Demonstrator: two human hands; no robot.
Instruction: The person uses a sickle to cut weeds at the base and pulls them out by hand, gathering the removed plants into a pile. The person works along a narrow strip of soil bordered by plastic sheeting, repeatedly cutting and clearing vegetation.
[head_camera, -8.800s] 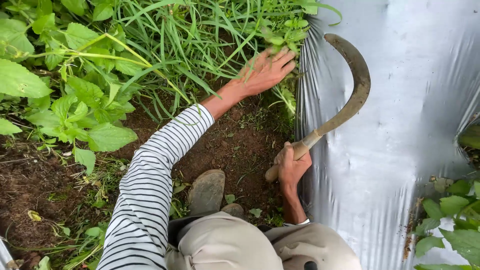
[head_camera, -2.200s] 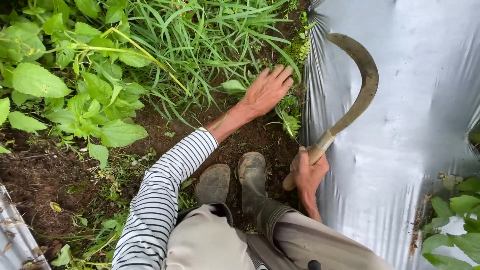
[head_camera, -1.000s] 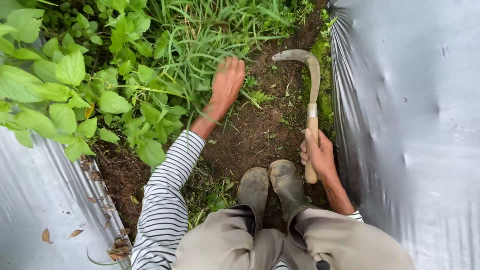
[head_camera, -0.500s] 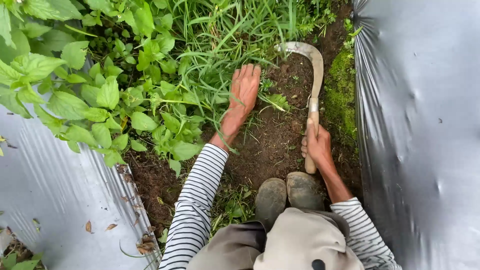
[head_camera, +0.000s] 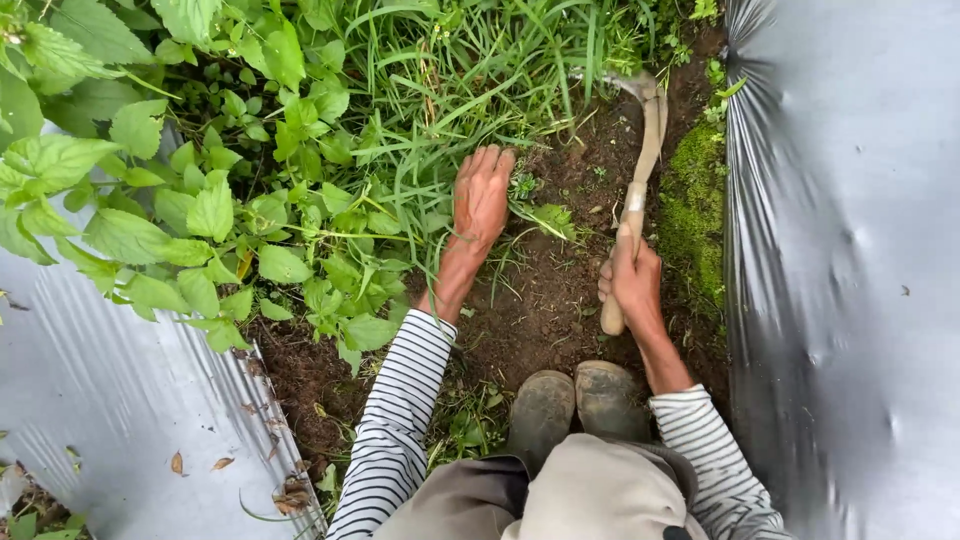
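My right hand (head_camera: 632, 277) grips the wooden handle of a sickle (head_camera: 640, 170), whose curved blade hooks into the base of the tall grass (head_camera: 470, 70) at the top. My left hand (head_camera: 482, 195) lies flat, fingers together, on the soil at the foot of that grass, beside a small weed clump (head_camera: 545, 215). Bare dark soil (head_camera: 560, 300) stretches between both hands. My two muddy boots (head_camera: 575, 400) stand just below on the soil.
Grey plastic mulch sheets flank the furrow, one on the right (head_camera: 850, 250) and one at lower left (head_camera: 110, 400). Broad-leaved weeds (head_camera: 200, 170) crowd the left side. A mossy strip (head_camera: 690, 210) runs along the right sheet's edge.
The view has shifted forward along the furrow. The sickle blade has swung down from over the sheet into the grass base, and my left hand has come down onto the soil.
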